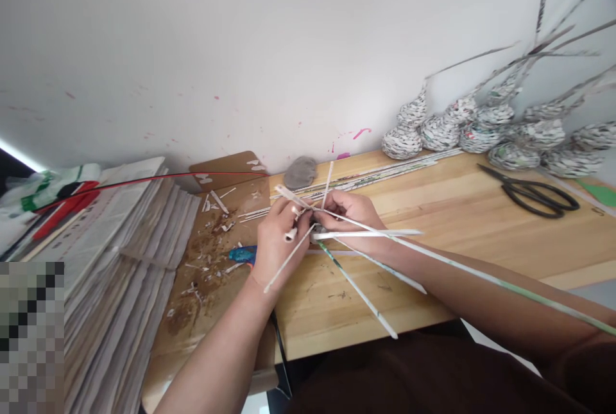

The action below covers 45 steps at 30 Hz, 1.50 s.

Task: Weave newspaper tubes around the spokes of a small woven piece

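Both hands meet over the middle of the wooden table, around a small woven paper piece with several thin paper sticks radiating from it. My left hand is closed on its left side, fingers bent around the centre. From the right, my right hand pinches the same piece, its fingertips near those of the left. One long white and green paper stick runs from the centre over my right forearm. The fingers partly hide the woven centre.
Stacked newspapers stand at left, beside paper scraps and a blue tool. Paper sticks and a grey lump lie near the wall. Black scissors and several woven paper gourds are at right.
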Motion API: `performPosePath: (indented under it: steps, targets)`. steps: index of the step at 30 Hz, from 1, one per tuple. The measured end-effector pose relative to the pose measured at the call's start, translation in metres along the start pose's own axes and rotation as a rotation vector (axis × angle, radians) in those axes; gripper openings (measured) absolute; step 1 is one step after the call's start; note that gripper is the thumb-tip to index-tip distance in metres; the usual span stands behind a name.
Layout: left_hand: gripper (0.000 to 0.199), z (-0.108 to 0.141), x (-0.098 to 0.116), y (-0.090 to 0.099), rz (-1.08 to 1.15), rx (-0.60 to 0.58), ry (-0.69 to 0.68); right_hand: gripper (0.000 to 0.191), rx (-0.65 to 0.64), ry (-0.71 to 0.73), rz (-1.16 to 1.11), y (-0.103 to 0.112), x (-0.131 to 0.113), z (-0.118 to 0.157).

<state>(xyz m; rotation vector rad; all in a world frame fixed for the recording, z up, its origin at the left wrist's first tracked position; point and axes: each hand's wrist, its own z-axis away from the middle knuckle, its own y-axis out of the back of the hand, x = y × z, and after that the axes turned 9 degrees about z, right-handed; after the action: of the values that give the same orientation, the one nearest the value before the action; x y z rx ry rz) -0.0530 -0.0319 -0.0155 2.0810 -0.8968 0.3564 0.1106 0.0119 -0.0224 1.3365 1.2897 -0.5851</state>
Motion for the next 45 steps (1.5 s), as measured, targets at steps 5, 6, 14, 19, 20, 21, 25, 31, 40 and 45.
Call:
performPosePath:
  steps: [5,6,14,19,20,21,25,31,40,45]
  targets:
    - [0.017,-0.002,-0.004,0.001,-0.020,0.005,0.035,0.030,-0.017,-0.064,-0.110,-0.002,0.005,-0.001]
    - [0.017,-0.002,-0.004,0.002,-0.021,0.015,0.059,0.032,-0.016,-0.063,-0.128,-0.002,0.006,-0.002]
    - [0.016,-0.004,-0.001,0.004,0.083,0.014,0.133,0.026,0.010,0.022,-0.075,-0.001,0.010,-0.005]
    - [0.016,-0.005,-0.004,0.003,0.204,0.006,0.289,0.023,0.051,-0.024,-0.060,0.001,0.008,-0.006]
    - [0.023,-0.006,-0.005,0.003,0.241,-0.003,0.327,0.022,0.062,-0.038,-0.054,0.001,0.007,-0.006]
    - [0.030,-0.007,-0.005,0.003,0.272,-0.007,0.358,0.021,0.072,-0.047,-0.046,0.002,0.006,-0.006]
    - [0.030,-0.009,-0.006,0.006,0.312,0.002,0.426,0.019,0.081,-0.029,-0.047,0.001,0.005,-0.004]
    - [0.016,-0.005,0.000,0.001,0.182,-0.018,0.357,0.016,0.059,-0.001,-0.078,-0.005,0.010,-0.001]
    - [0.041,-0.015,-0.018,0.028,0.653,-0.324,0.466,0.020,0.096,-0.059,-0.088,0.003,0.011,-0.014]
    - [0.040,-0.016,-0.025,0.034,0.816,-0.297,0.653,0.021,0.050,-0.071,-0.096,0.011,0.009,-0.018]
